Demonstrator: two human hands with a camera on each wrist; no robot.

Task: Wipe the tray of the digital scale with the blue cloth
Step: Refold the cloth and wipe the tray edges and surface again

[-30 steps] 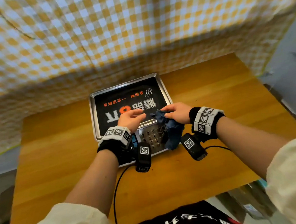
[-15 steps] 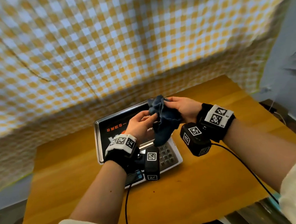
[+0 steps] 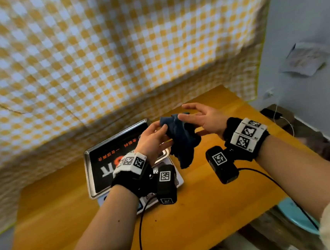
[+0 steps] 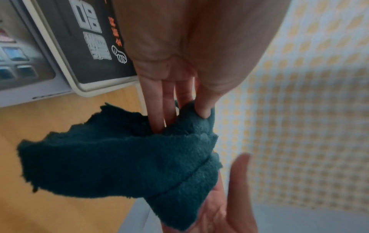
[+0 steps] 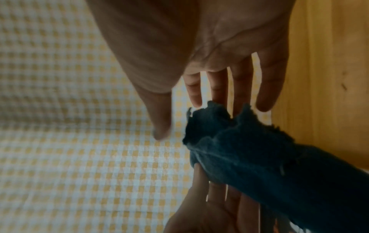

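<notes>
While the digital scale (image 3: 132, 168) sits on the wooden desk (image 3: 188, 213) toward its back edge, nearer the left side than the right, its steel-rimmed tray (image 3: 88, 172) lies flat under a black sheet printed with orange and white characters; the keypad end faces the person and is largely hidden behind the left wrist. A yellow-and-white checked cloth backdrop (image 3: 112, 49) hangs behind the desk's back edge.

Raised above the tray's right part, the left hand (image 3: 151, 140) pinches the blue cloth (image 3: 181, 139): in the left wrist view the thumb presses a fold of the cloth (image 4: 123, 160) against the fingers (image 4: 157, 110), whose tips are buried in the fabric. The cloth is off the scale entirely, held in the air between the two hands, bunched at the top, with a loose ragged end dangling down over the scale's right front corner without touching it.

Just right of the cloth, the right hand (image 3: 204, 119) is spread loose, fingers straight and parted, grasping nothing. The cloth drapes across its palm and fingers, as the left wrist view shows, and in the right wrist view the thumb stands clear of the fabric (image 5: 259, 157).

A black cable (image 3: 266, 177) trails from the right wrist camera across the desk's right part.
</notes>
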